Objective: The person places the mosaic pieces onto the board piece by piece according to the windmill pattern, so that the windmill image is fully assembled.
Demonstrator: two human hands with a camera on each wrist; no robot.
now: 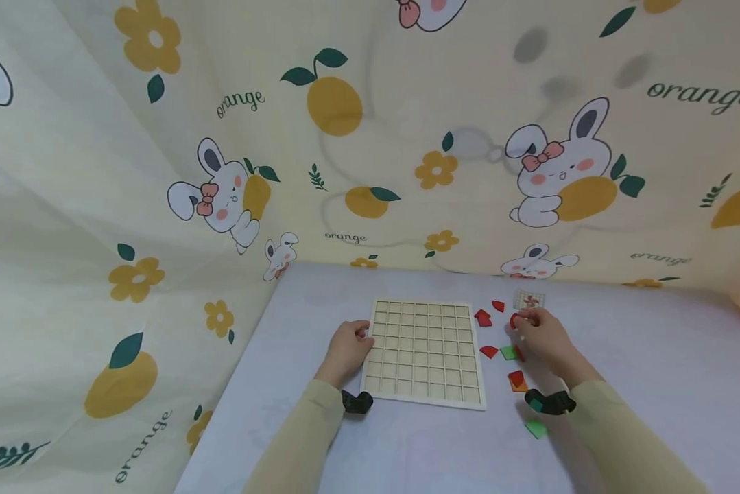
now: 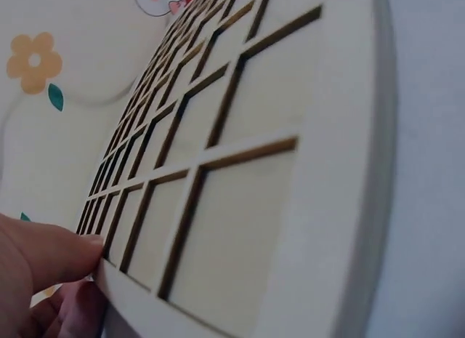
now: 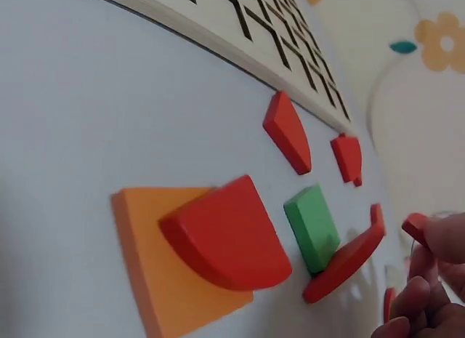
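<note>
White desk (image 1: 431, 453): laid on it, a pale wooden grid board (image 1: 425, 353), its left edge gripped by the left hand (image 1: 348, 348). Right of the board: orange square tile (image 3: 178, 294), overlapped by a red fan-shaped piece (image 3: 229, 240); small red piece (image 3: 415, 227), pinched by the right hand (image 1: 547, 339).

Your grid board (image 1: 422, 353) looks like bare wood, smooth and matt. Your red quarter-round piece (image 3: 229, 236), orange square (image 3: 174, 298) and green block (image 3: 311, 222) are smooth with low sheen; you cannot tell painted wood from plastic. Your sleeve (image 1: 308, 432) is matt cloth, the backdrop (image 1: 407, 89) creased, printed cloth, the tabletop (image 1: 444, 453) smooth and matt.
</note>
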